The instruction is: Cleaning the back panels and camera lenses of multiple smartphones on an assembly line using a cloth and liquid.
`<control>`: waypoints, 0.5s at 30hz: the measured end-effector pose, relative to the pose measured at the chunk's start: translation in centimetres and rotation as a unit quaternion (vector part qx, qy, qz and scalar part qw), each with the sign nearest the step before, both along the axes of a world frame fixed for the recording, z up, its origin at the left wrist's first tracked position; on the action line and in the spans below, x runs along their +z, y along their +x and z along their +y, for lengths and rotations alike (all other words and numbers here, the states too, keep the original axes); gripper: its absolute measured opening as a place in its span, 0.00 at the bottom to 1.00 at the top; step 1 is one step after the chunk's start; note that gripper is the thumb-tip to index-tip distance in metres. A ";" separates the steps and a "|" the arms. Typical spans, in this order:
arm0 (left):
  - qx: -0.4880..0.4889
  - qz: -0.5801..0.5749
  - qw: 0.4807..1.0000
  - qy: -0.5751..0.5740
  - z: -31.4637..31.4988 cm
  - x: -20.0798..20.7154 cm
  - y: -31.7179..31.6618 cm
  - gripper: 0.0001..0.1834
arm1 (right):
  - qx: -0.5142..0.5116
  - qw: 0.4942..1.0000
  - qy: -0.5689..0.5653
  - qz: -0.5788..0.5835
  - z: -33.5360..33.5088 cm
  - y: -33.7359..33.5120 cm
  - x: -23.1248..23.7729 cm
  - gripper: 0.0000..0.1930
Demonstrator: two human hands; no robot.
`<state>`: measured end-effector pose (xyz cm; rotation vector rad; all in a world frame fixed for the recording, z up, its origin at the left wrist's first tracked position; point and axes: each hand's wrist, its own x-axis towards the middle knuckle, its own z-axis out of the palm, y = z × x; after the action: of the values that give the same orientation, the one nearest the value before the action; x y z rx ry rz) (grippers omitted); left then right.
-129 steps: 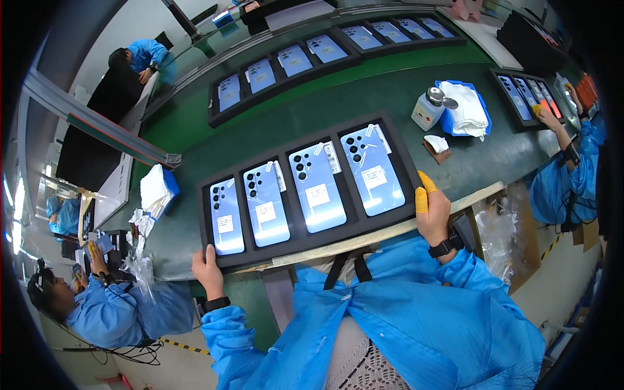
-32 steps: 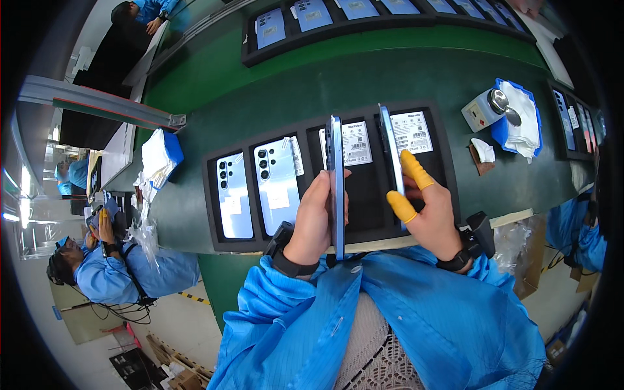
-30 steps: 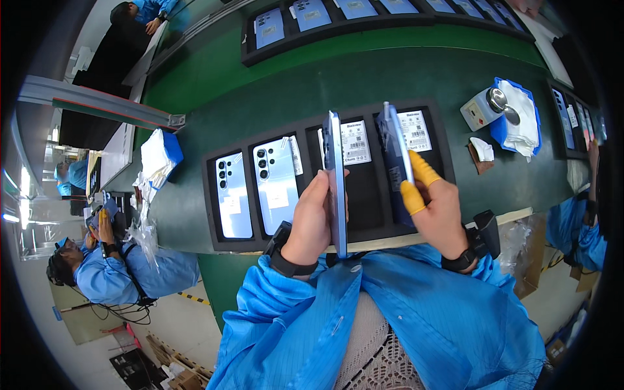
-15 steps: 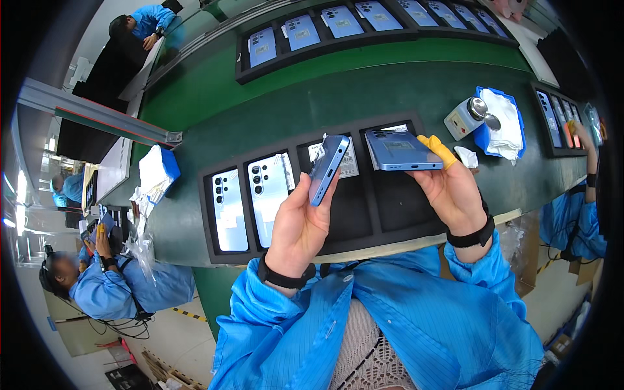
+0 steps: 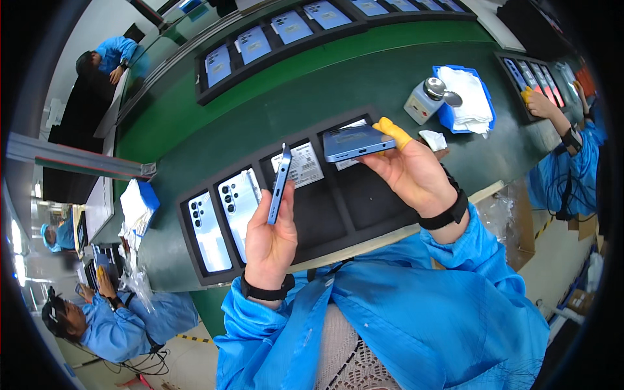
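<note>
My left hand [image 5: 270, 244] is closed on a blue smartphone [image 5: 280, 185], held nearly upright with a narrow edge facing me. My right hand [image 5: 419, 179], with yellow finger covers on it, grips a second blue smartphone [image 5: 354, 144]; that one lies almost flat, its port edge towards me. Both phones are above a black foam tray [image 5: 318, 211]. Two pale blue phones, a left one [image 5: 209, 240] and its neighbour [image 5: 232, 205], sit camera side up in the tray's left slots. A white printed label [image 5: 307, 168] shows at the third slot, behind the left-hand phone.
Beyond the tray stand a bottle with a metal pump top [image 5: 424, 103] and a blue bin of white wipes [image 5: 467, 97]. Another wipe bin [image 5: 138, 205] is at left. Along the far side runs a tray of phones [image 5: 224, 84]. Co-workers sit left and right.
The whole view has shifted, so the table things appear farther left. The left-hand phone has turned more edge-on, and the right-hand phone lies flatter. A co-worker's hand at right now reaches a tray.
</note>
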<state>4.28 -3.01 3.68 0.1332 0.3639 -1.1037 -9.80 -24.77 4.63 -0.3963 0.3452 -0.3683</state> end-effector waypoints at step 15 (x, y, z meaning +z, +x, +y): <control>-0.055 -0.701 0.520 0.485 -1.5 2.0 -0.8 0.14 | 0.003 0.987 -0.080 0.137 3.2 -0.8 -3.1 0.23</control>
<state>3.49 -4.54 5.71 1.9666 -0.5970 -0.4586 -10.56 -21.53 1.58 -0.6084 0.5847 -0.3371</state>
